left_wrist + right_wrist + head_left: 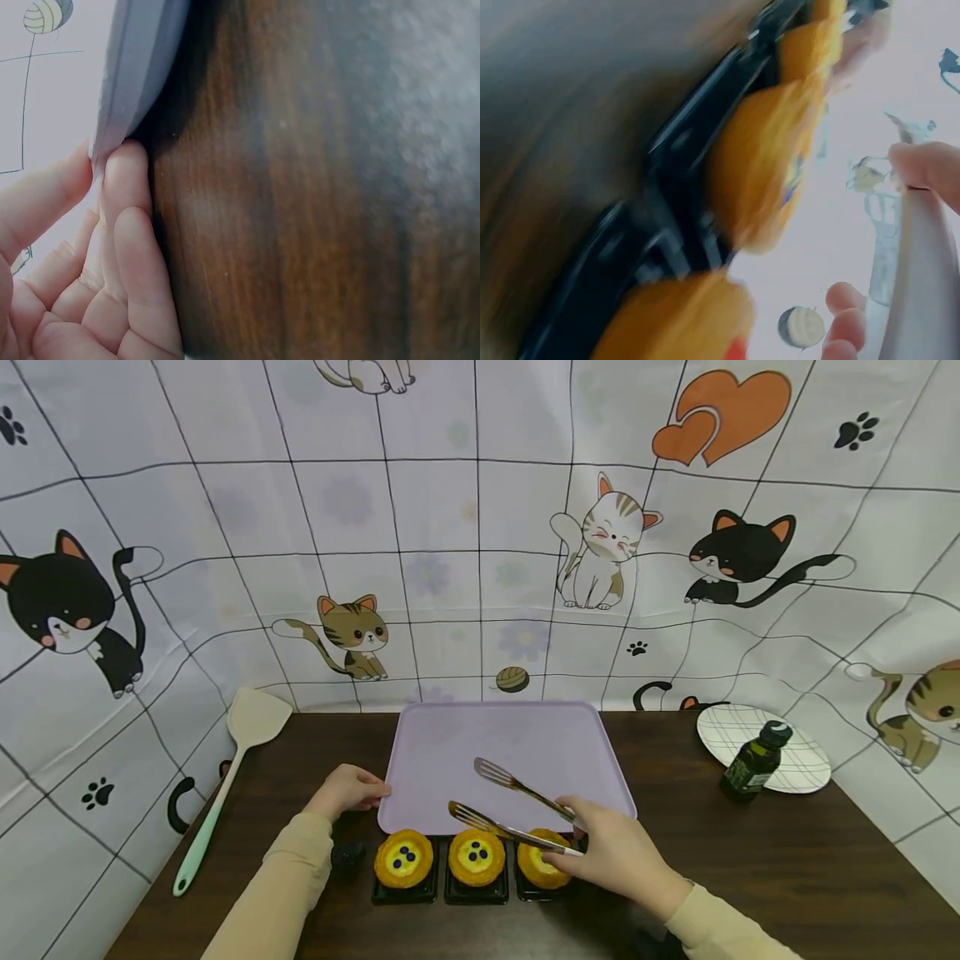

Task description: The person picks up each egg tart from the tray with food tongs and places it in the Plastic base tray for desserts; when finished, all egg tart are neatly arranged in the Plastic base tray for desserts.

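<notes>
With thumb and fingers, my left hand [348,792] pinches the left rim of a lilac tray [465,735]; the left wrist view shows the tray's edge [146,67] between thumb and fingertips. My right hand [618,852] holds metal tongs [517,787] with slotted ends, pointing left over the tray's front part. The two arms of the tongs stand apart with nothing between their ends. Below lie yellow tarts [405,858] in black square holders [476,895], lined up along the tray's front edge. Two show dark blue berries; the right one [542,870] is partly hidden by tongs and hand.
At the left lies a spatula [258,718] with a cream head and pale green handle. A dark bottle [753,764] stands at the right, before a white checked plate [806,760]. Behind the brown table [712,860] hangs a cat-patterned cloth [480,527].
</notes>
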The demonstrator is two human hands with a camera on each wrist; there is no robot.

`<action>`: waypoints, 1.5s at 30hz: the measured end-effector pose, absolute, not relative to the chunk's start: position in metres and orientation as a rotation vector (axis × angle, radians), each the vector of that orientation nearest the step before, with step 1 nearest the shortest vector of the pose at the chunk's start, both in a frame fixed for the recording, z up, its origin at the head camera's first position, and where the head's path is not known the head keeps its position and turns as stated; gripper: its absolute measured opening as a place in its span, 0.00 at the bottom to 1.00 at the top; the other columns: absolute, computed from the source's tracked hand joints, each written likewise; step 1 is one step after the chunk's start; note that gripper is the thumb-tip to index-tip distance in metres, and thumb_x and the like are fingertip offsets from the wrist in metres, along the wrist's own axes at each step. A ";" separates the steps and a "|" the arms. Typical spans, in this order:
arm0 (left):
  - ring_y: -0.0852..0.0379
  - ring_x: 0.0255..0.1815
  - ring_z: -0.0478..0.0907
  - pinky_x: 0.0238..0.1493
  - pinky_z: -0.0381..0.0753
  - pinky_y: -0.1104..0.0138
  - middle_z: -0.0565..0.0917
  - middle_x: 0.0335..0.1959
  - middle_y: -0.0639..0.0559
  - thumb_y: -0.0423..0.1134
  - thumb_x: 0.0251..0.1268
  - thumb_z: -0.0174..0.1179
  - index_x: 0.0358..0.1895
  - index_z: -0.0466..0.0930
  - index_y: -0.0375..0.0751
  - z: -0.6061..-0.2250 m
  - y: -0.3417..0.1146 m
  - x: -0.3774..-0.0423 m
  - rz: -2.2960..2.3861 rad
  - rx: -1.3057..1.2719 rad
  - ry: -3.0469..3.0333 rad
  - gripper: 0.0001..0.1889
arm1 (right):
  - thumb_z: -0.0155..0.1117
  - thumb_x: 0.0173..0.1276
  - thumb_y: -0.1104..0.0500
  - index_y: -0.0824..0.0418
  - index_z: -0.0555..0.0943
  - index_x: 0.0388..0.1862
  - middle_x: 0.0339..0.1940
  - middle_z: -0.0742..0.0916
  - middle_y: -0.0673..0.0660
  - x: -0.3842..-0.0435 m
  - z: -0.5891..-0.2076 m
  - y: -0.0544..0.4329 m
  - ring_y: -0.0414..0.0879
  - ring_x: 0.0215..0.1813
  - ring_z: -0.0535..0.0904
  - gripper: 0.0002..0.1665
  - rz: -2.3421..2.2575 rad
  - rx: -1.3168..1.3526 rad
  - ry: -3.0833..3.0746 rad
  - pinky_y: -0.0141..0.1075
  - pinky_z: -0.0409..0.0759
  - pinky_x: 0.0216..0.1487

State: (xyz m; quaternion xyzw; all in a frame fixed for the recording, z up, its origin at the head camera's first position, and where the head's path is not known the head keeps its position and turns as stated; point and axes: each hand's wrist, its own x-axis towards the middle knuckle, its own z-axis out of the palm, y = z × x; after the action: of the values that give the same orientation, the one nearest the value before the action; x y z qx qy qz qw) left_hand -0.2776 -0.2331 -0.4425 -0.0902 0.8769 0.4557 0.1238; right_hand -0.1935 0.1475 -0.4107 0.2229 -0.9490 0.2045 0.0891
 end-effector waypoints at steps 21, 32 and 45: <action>0.58 0.27 0.81 0.36 0.84 0.64 0.85 0.29 0.45 0.36 0.60 0.64 0.41 0.81 0.24 -0.447 -0.232 -0.278 1.342 -0.259 2.576 0.15 | 0.73 0.52 0.48 0.65 0.72 0.58 0.28 0.81 0.55 -0.221 -0.418 0.216 0.43 0.25 0.72 0.38 0.707 0.233 -2.875 0.34 0.72 0.21; 0.57 0.28 0.82 0.36 0.84 0.63 0.84 0.29 0.45 0.36 0.60 0.64 0.40 0.82 0.25 -0.445 -0.231 -0.277 1.337 -0.249 2.581 0.14 | 0.70 0.54 0.48 0.70 0.69 0.58 0.24 0.80 0.55 -0.241 -0.429 0.249 0.44 0.20 0.72 0.39 0.697 0.088 -2.879 0.37 0.71 0.20; 0.59 0.27 0.81 0.36 0.84 0.64 0.84 0.28 0.47 0.36 0.60 0.64 0.40 0.82 0.25 -0.446 -0.232 -0.280 1.329 -0.266 2.571 0.14 | 0.67 0.58 0.45 0.80 0.63 0.59 0.41 0.81 0.76 -0.268 -0.434 0.268 0.58 0.32 0.80 0.47 0.771 -0.097 -2.961 0.54 0.80 0.38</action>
State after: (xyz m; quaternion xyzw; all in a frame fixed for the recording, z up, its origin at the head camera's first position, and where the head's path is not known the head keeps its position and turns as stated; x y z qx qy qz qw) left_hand -0.2795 -0.2319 -0.4459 -0.0909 0.8786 0.4540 0.1172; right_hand -0.2675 0.2683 -0.4336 -0.0315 -0.9665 0.2515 0.0401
